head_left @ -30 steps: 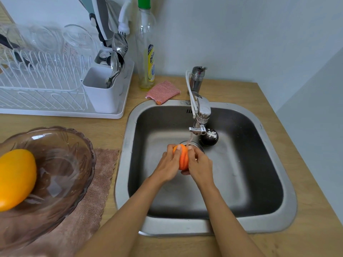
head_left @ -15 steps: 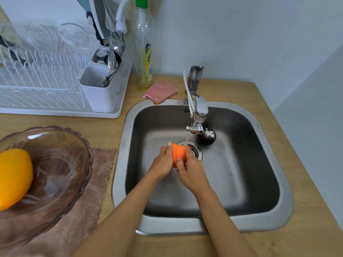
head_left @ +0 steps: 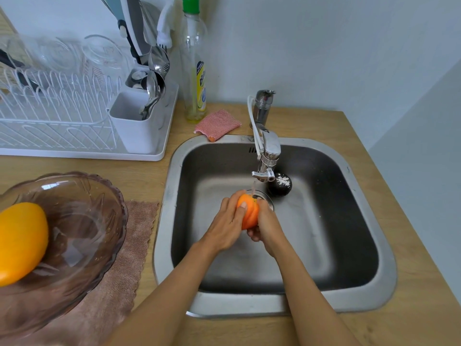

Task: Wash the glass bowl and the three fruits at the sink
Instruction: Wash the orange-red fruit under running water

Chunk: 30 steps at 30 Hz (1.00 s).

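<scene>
Squarely under the thin stream from the tap (head_left: 268, 151), held an orange fruit (head_left: 248, 213) low inside the sink (head_left: 162, 221), just above the drain. Placed there, most likely, so that the runoff fell into the basin and not onto the desk (head_left: 411, 320). Closed both grips on it from opposite sides: left hand (head_left: 224, 228) wrapped over the near left face with a thumb across the top, right hand (head_left: 265, 223) cupped behind and beneath. Looked like a rubbing hold, two palms turning the skin under the water, rather than a carrying one.

Lay at the back of the sink, just behind the spout and touching nothing else: a dark round fruit (head_left: 280, 184) with a pale patch on top. Seemed to be waiting its turn. Sat well apart to the left, on a brown cloth (head_left: 129, 258) on the desk, the glass bowl (head_left: 82, 221) with a yellow fruit (head_left: 20, 240) resting against its left inner wall. Judged the bowl a drop-off spot for rinsed fruit, though could not tell whether it was itself washed.

Stood further back, clear of the work: a white dish rack (head_left: 62, 116), a soap bottle (head_left: 194, 71) and a pink scrub pad (head_left: 218, 123) beside the sink's rim. Found nothing between the sink and the bowl to block a carry; only the spout crowded the space above the hands.
</scene>
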Each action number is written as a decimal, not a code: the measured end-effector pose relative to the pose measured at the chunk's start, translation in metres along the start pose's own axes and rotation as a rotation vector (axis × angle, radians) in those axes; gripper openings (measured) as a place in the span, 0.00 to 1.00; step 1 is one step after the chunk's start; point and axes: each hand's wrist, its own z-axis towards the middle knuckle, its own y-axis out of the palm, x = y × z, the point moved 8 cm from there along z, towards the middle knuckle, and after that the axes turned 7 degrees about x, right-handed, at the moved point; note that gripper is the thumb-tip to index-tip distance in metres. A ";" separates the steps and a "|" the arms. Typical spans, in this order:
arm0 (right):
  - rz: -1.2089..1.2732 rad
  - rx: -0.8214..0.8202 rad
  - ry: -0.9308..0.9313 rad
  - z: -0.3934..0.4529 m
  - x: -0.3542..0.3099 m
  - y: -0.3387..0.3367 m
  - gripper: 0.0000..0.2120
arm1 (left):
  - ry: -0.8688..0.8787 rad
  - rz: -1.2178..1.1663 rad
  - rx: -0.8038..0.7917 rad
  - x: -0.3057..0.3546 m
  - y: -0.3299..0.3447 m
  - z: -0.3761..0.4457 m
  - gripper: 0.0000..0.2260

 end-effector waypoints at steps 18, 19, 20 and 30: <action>-0.401 0.211 -0.492 -0.019 -0.023 0.004 0.13 | -0.265 -0.024 0.021 -0.018 -0.001 0.001 0.24; -0.375 0.188 -0.500 -0.020 -0.024 0.006 0.14 | -0.268 -0.028 0.034 -0.019 -0.001 0.002 0.24; -0.349 0.146 -0.508 -0.021 -0.024 0.010 0.16 | -0.272 -0.034 0.054 -0.021 -0.003 0.004 0.24; -0.314 -0.033 -0.551 -0.024 -0.020 0.012 0.21 | -0.435 -0.188 -0.026 -0.039 0.003 0.015 0.39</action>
